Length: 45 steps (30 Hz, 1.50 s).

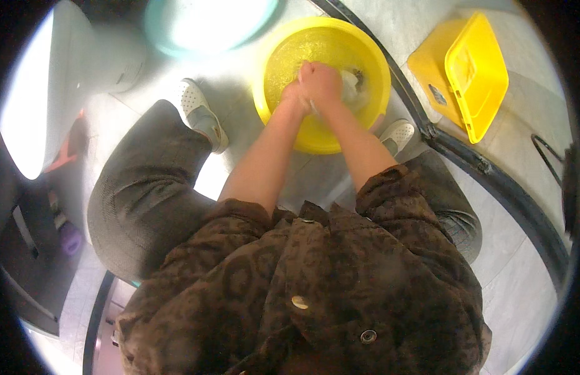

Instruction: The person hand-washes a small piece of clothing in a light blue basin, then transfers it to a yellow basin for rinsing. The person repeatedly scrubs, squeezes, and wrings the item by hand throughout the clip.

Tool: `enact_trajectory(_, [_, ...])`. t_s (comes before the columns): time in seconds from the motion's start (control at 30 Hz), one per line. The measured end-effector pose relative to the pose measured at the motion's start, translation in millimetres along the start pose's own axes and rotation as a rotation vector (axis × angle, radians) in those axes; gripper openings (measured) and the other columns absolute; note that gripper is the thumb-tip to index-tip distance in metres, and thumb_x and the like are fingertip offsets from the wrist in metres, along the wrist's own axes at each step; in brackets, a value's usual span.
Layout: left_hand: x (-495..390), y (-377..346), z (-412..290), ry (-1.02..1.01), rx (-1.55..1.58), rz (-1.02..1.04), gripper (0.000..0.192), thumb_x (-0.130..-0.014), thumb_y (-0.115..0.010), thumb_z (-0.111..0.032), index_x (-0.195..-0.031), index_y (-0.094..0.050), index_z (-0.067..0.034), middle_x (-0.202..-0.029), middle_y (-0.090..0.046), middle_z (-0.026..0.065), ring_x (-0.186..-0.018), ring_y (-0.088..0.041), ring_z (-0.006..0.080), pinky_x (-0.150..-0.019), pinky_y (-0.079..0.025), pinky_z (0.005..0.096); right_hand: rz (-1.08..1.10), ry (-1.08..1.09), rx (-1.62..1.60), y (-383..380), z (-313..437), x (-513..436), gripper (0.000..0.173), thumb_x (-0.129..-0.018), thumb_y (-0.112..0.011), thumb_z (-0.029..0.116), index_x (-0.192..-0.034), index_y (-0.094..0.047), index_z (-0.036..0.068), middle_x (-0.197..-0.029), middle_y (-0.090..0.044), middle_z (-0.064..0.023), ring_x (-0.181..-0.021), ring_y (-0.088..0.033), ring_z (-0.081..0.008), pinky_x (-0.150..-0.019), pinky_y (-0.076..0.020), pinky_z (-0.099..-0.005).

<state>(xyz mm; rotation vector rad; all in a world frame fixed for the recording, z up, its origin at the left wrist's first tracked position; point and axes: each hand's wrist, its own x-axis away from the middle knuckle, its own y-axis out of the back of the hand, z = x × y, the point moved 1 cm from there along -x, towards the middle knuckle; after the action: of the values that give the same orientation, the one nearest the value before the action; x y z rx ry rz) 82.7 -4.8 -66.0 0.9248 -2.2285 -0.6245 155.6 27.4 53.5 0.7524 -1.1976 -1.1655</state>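
A yellow plastic basin (381, 101) with water in it stands on the floor between my feet. Over the water my left hand (294, 93) and my right hand (320, 82) are pressed together, fingers curled. A small whitish patch shows between the wrists; what the hands grip, if anything, is hidden. Right of my right hand, a white item that looks like cloth (350, 84) lies in the water, with a dark patch at its edge.
A teal-rimmed basin (161, 40), glaring white inside, stands at top left. A yellow plastic bin (432, 61) is at the right, beyond a black floor rail (411, 101). White perforated shoes (196, 101) flank the yellow basin. A large white object (25, 108) is at far left.
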Motion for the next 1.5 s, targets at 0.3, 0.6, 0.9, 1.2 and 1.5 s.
enact_trajectory(0.3, [-6, 71, -26, -0.043, 0.011, 0.220, 0.047, -0.085, -0.054, -0.043, -0.115, -0.062, -0.007, -0.102, -0.068, 0.0146, -0.090, -0.065, 0.0313, -0.084, -0.051, 0.0385, -0.172, -0.121, -0.145, 20, -77, -12, 0.035, -0.082, -0.065, 0.028, -0.104, -0.064, 0.002, -0.100, -0.065, -0.0215, -0.095, -0.063, -0.0366, -0.082, -0.0487, -0.0454])
enact_trajectory(0.6, [37, 109, -77, 0.568, 1.399, 0.381, 0.046, -0.094, -0.047, -0.042, -0.126, -0.053, -0.009, -0.118, -0.062, 0.0136, -0.099, -0.061, 0.0275, -0.086, -0.049, 0.0460, 0.353, -0.111, -0.471, 5, -63, 10, 0.034, -0.083, -0.060, 0.035, -0.105, -0.066, 0.010, -0.106, -0.065, -0.0154, -0.100, -0.061, -0.0329, -0.086, -0.0478, -0.0426])
enact_trajectory(0.9, [8, 32, -36, 0.449, 2.094, 0.132, 0.042, -0.096, -0.046, -0.037, -0.126, -0.051, -0.007, -0.124, -0.056, 0.0151, -0.104, -0.058, 0.0304, -0.086, -0.049, 0.0477, -0.146, 0.099, -0.437, 36, 12, 63, 0.017, -0.090, -0.053, 0.021, -0.096, -0.061, 0.007, -0.087, -0.066, -0.0166, -0.081, -0.064, -0.0340, -0.071, -0.0494, -0.0418])
enact_trajectory(1.2, [-18, -20, -14, 0.813, 2.095, -0.096, 0.038, -0.096, -0.050, -0.026, -0.126, -0.047, -0.004, -0.119, -0.055, 0.0169, -0.094, -0.061, 0.0326, -0.077, -0.052, 0.0458, -0.232, -0.249, -0.323, -17, -71, -15, 0.024, -0.092, -0.049, 0.024, -0.101, -0.060, 0.004, -0.100, -0.063, -0.0230, -0.093, -0.060, -0.0413, -0.080, -0.0470, -0.0491])
enact_trajectory(1.5, [-7, 40, 2, 0.750, 1.375, -0.022, 0.039, -0.094, -0.053, -0.030, -0.124, -0.051, -0.006, -0.110, -0.058, 0.0152, -0.086, -0.060, 0.0322, -0.070, -0.050, 0.0487, 0.130, -0.388, -0.359, -27, -122, -28, 0.040, -0.084, -0.061, 0.030, -0.113, -0.063, 0.001, -0.108, -0.065, -0.0213, -0.089, -0.065, -0.0358, -0.077, -0.0512, -0.0418])
